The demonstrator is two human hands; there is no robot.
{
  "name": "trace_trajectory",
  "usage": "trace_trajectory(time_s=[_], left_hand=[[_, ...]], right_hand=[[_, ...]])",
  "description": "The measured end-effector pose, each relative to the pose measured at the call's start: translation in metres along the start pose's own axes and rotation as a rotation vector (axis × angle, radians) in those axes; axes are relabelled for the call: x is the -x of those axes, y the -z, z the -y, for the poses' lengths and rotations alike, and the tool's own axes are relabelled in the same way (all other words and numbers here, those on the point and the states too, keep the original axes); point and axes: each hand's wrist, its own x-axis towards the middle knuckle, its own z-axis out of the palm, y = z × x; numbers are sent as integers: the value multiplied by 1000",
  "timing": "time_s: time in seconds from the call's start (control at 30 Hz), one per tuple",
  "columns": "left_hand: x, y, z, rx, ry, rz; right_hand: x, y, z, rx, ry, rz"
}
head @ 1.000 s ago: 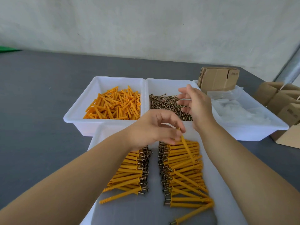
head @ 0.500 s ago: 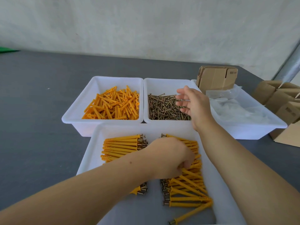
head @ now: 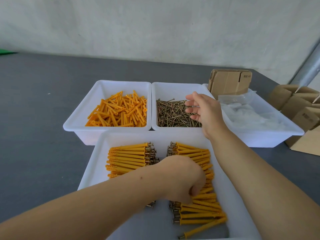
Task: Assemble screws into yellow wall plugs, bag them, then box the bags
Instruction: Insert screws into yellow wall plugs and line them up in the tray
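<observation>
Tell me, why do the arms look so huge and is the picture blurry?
Head view: the wide lens stretches the arms near the bottom edge; the screws and loose plugs look sharp; light is soft and even, without glare; the right hand looks slightly soft at its fingertips.

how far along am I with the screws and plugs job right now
Done: two rows of assembled plugs lie in the near tray.
In hand: your left hand is down on the right row; whether it grips one is hidden. Your right hand reaches open over the screws.
Left: many loose plugs, the plastic bags untouched, flat cardboard boxes not yet filled.
</observation>
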Motion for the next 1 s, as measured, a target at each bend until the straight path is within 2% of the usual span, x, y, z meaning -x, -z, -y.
trace_trajectory(time_s=[0.13,0.33,0.4,0.47,0.57,0.63,0.73,0.8,0.9,1.0], left_hand=[[3,1,2,23,0,-67],[-5,-2,-3,-161,39,-28],[-5,0,-3,-145,31,-67],[1,8,4,-63,80,-217],[10,25,29,5,206,-628],[17,34,52,-3,323,-836],[30,40,86,-57,570,-953],[37,39,105,-47,763,-897],[42,38,119,54,1020,-637],[42,39,122,121,1136,-371]], right_hand=[[-1,0,-1,16,6,3],[-2,0,-4,55,8,9],[-1,-1,-5,98,33,3],[0,0,-7,336,156,-27],[-3,1,-8,804,356,-87],[-5,2,-7,973,344,-67],[-8,2,-12,1156,202,60],[-12,2,-13,1233,39,213],[-20,-3,-11,1299,-205,485],[-21,-6,-7,1260,-293,566]])
